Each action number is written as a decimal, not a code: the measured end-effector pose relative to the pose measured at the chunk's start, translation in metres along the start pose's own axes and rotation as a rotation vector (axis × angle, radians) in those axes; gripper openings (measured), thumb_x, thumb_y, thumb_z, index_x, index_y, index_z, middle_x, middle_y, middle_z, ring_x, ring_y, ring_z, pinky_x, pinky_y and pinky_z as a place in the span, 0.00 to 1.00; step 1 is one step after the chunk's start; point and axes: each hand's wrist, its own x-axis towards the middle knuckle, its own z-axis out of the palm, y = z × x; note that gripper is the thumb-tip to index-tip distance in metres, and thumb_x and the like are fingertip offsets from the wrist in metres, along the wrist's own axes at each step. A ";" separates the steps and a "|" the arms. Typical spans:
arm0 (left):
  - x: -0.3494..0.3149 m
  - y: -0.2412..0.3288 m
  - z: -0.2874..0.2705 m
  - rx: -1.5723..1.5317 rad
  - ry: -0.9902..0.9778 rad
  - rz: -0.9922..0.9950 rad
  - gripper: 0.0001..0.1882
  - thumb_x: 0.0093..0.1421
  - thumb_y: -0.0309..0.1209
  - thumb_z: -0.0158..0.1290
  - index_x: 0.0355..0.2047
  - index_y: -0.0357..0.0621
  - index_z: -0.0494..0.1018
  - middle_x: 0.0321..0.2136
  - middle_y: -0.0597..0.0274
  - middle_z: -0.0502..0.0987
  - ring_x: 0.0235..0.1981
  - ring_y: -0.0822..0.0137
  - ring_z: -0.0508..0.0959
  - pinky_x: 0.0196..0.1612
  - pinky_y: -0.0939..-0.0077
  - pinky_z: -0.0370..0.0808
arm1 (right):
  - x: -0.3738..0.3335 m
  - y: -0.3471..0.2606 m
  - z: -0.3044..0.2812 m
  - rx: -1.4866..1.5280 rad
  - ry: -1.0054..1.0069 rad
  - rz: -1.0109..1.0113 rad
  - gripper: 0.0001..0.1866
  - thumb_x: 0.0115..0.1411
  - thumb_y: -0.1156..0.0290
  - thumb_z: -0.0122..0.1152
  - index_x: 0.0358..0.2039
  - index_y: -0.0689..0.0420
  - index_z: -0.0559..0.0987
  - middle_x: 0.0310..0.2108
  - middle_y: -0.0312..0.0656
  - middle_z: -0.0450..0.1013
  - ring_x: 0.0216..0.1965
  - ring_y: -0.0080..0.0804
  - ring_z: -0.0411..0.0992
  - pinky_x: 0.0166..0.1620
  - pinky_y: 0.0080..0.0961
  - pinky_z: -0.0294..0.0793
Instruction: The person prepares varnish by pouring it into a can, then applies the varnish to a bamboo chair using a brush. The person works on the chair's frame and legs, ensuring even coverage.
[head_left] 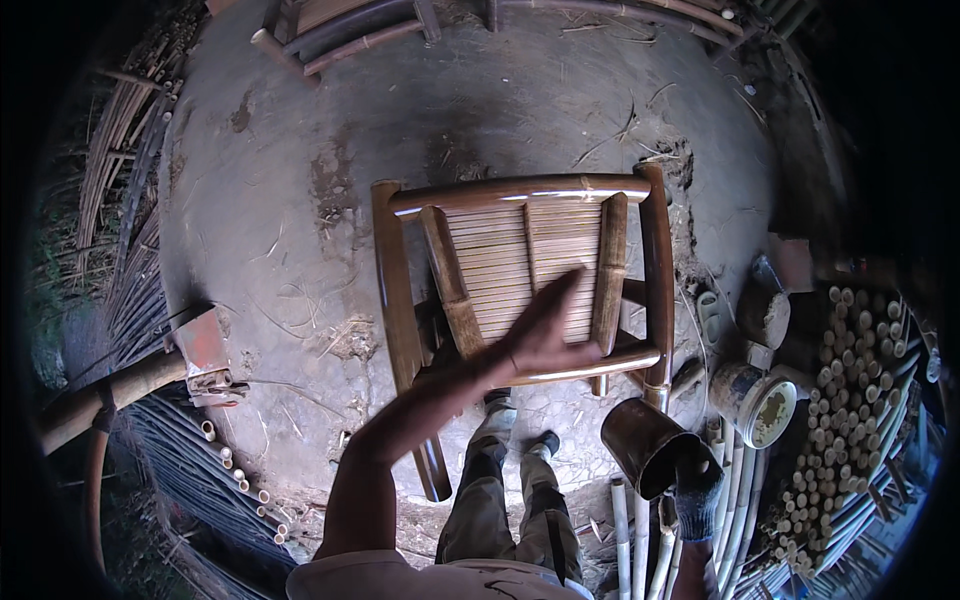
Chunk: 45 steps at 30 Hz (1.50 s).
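A glossy brown bamboo chair [520, 192] stands before me, its pale slatted panel [490, 262] framed by thick poles. My bare left hand [555, 335] reaches across the panel, thumb and fingers spread apart. Nothing shows in it; whether it touches the slats or lower rail I cannot tell. At the lower right is a dark brown can [640, 440], wide mouth toward me. My right hand [697, 482], in a dark work glove, is at the can's mouth, partly inside it. Its fingers are hidden there, as is what the can contains.
A white bucket [765, 408] with a stained rim sits right of the chair. Beyond it rises a stack of cut bamboo lengths [850, 390]. Pale poles [735, 510] lie at lower right. Leftward are dark bamboo bundles [200, 470] and a thick pole [120, 395]. More bamboo furniture [365, 45] stands at the far edge.
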 end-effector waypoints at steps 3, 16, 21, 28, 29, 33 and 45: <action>0.074 -0.102 -0.075 0.545 -0.010 -0.205 0.61 0.45 0.54 0.68 0.67 0.28 0.49 0.65 0.30 0.55 0.66 0.41 0.59 0.70 0.59 0.57 | -0.027 0.032 -0.013 -0.051 0.030 0.122 0.16 0.58 0.67 0.64 0.42 0.66 0.80 0.35 0.51 0.80 0.37 0.40 0.78 0.41 0.35 0.76; 0.141 -0.204 -0.120 0.515 -0.072 -0.918 0.60 0.50 0.83 0.26 0.66 0.49 0.63 0.67 0.50 0.60 0.68 0.50 0.60 0.69 0.57 0.56 | -0.128 0.151 -0.031 -0.157 -0.118 0.437 0.18 0.59 0.60 0.64 0.41 0.63 0.81 0.30 0.52 0.79 0.31 0.43 0.78 0.35 0.37 0.75; 0.140 -0.171 -0.128 0.534 -0.152 -1.001 0.59 0.49 0.83 0.30 0.66 0.50 0.62 0.67 0.51 0.61 0.68 0.52 0.60 0.68 0.59 0.56 | -0.157 0.173 -0.050 -0.159 -0.098 0.495 0.17 0.60 0.61 0.63 0.41 0.64 0.81 0.30 0.51 0.79 0.31 0.42 0.78 0.35 0.37 0.75; 0.078 -0.061 -0.127 0.449 -0.279 -0.772 0.54 0.53 0.80 0.32 0.50 0.40 0.76 0.49 0.42 0.78 0.55 0.48 0.74 0.58 0.59 0.67 | -0.183 0.218 -0.109 -0.150 -0.001 0.423 0.16 0.60 0.63 0.62 0.40 0.64 0.81 0.30 0.51 0.79 0.31 0.41 0.78 0.36 0.37 0.75; 0.068 -0.037 -0.129 0.456 -0.296 -0.745 0.53 0.54 0.79 0.32 0.50 0.40 0.76 0.48 0.43 0.78 0.55 0.48 0.75 0.58 0.60 0.67 | -0.186 0.226 -0.119 -0.151 0.020 0.411 0.16 0.60 0.63 0.62 0.40 0.64 0.81 0.30 0.51 0.79 0.31 0.41 0.78 0.36 0.37 0.75; 0.030 0.036 -0.129 0.341 -0.458 -0.958 0.61 0.49 0.83 0.29 0.50 0.36 0.77 0.51 0.48 0.77 0.57 0.53 0.72 0.62 0.63 0.62 | -0.192 0.255 -0.153 -0.145 0.099 0.334 0.15 0.60 0.64 0.62 0.40 0.64 0.81 0.30 0.51 0.79 0.32 0.40 0.78 0.36 0.37 0.75; -0.080 0.161 -0.042 0.006 -0.788 -1.046 0.59 0.51 0.82 0.34 0.66 0.44 0.61 0.62 0.46 0.66 0.65 0.54 0.63 0.67 0.62 0.55 | -0.228 0.333 -0.221 -0.142 0.292 0.177 0.14 0.61 0.66 0.60 0.39 0.65 0.81 0.31 0.50 0.79 0.32 0.38 0.78 0.37 0.36 0.75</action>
